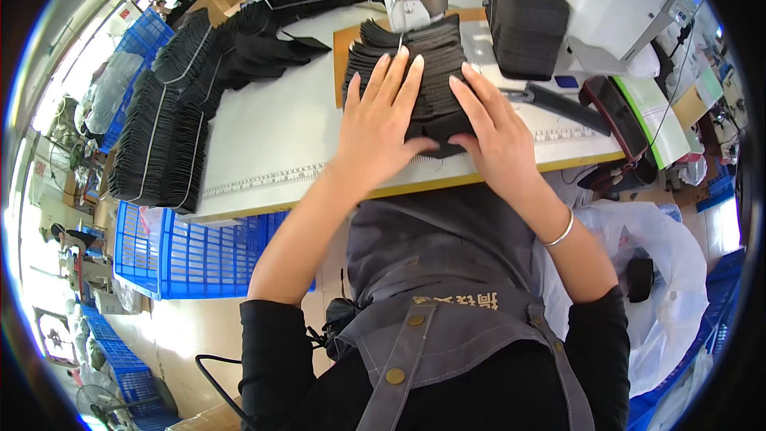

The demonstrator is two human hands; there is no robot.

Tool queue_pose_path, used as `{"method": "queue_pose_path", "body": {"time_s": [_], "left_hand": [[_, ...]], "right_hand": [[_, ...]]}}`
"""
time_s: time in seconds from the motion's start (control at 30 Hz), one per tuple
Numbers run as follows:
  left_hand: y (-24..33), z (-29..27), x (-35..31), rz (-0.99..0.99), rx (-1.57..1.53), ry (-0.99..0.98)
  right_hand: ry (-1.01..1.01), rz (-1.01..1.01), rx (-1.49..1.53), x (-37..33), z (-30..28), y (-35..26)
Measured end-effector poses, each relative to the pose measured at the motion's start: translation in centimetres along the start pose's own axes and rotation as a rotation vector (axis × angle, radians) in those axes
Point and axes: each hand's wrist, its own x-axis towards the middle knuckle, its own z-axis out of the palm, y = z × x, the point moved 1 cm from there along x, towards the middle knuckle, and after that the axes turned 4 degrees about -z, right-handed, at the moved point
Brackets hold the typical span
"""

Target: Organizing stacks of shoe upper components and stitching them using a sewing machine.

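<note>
A thick stack of black fabric pieces lies fanned out in front of me on the table, just below a sewing machine head. My left hand rests flat on the left part of the stack, fingers stretched away from me. On the stack's right edge lies my right hand, its fingers spread and its thumb pointing inward. Both thumbs touch the near end, where a smooth black piece shows. What is under my palms is hidden.
Tied bundles of black pieces line the table's left side; another tall bundle stands at the back right. Scissors with black handles lie right of my hand. A ruler strip runs along the front edge. Below are a blue crate and a plastic bag.
</note>
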Motion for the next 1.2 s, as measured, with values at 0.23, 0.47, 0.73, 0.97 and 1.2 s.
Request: {"method": "queue_pose_path", "body": {"time_s": [0.23, 0.47, 0.73, 0.97, 1.2], "left_hand": [[-8.0, -2.0, 5.8, 0.07, -0.237, -0.488], [-10.1, 0.8, 6.5, -0.018, -0.48, -0.17], [-10.8, 1.9, 7.8, -0.077, -0.388, -0.116], [-9.9, 1.7, 5.1, -0.344, -0.554, -0.198], [-6.4, 1.1, 1.9, -0.106, -0.277, -0.244]], "right_hand": [[-0.019, 0.03, 0.037, -0.4, 0.0, -1.1], [-0.033, 0.014, 0.004, 0.0, -0.8, -0.6], [0.045, 0.058, 0.021, -0.4, 1.0, -0.2], [0.038, 0.118, -0.003, -0.2, 0.9, -1.0], [0.046, 0.178, 0.01, -0.8, 0.8, -0.2]]}}
